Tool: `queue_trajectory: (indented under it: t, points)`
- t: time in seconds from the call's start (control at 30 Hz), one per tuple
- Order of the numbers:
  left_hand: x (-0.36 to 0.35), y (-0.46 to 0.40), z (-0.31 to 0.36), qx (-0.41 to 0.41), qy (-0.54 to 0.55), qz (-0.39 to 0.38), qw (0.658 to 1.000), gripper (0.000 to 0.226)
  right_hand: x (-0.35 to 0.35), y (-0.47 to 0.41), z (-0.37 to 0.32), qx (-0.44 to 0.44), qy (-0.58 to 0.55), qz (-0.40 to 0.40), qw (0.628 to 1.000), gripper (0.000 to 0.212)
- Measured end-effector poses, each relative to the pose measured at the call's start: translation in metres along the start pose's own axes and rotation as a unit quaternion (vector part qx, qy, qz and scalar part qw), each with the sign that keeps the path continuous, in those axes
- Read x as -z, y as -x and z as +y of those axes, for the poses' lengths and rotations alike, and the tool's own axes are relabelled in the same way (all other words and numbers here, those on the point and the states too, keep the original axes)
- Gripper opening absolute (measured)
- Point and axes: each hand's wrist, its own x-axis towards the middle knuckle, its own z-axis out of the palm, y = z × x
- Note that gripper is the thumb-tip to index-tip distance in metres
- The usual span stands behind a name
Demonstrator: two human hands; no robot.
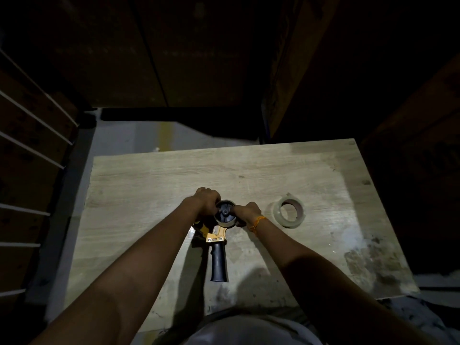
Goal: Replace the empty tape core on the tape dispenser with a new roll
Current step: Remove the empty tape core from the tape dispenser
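A yellow tape dispenser (216,235) with a black handle lies on the wooden table (154,185), handle toward me. Its dark round hub carries a thin core (225,211). My left hand (206,199) grips the left side of the core. My right hand (247,211) pinches the core's right edge; an orange thread band is on that wrist. A clear tape roll (288,212) with a brown inner core lies flat on the table, right of my right hand and apart from it.
Large cardboard boxes (174,53) stand dark behind the table and at the right. White rails (37,120) run along the left. The table's front right corner (368,260) is stained.
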Motion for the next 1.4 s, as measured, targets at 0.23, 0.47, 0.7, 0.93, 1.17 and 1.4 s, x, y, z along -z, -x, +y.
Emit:
queue_trajectory:
  t: [0.23, 0.47, 0.7, 0.93, 1.17, 1.4]
  points:
    - [0.009, -0.006, 0.004, 0.011, 0.027, -0.089, 0.996, 0.052, 0.006, -0.005, 0.005, 0.026, 0.085, -0.004, 0.996, 0.035]
    - [0.007, -0.009, 0.002, -0.001, 0.009, -0.092, 0.996, 0.060, 0.004, -0.004, 0.009, 0.083, 0.162, 0.022, 0.983, 0.037]
    - [0.020, 0.009, -0.013, -0.075, 0.041, -0.039, 0.996, 0.030, 0.020, 0.020, 0.011, 0.206, 0.090, -0.023, 0.974, 0.040]
    - [0.022, 0.048, -0.032, -0.116, 0.106, 0.061, 0.986, 0.033, 0.038, 0.032, 0.019, 0.397, 0.231, -0.098, 0.883, 0.088]
    - [0.014, 0.082, -0.035, -0.139, 0.149, 0.156, 0.967, 0.035, 0.001, 0.063, 0.003, 0.470, 0.227, -0.073, 0.850, 0.086]
    - [0.029, 0.120, -0.035, -0.134, 0.214, 0.076, 0.964, 0.052, -0.006, 0.068, -0.003, 0.471, 0.284, -0.074, 0.832, 0.078]
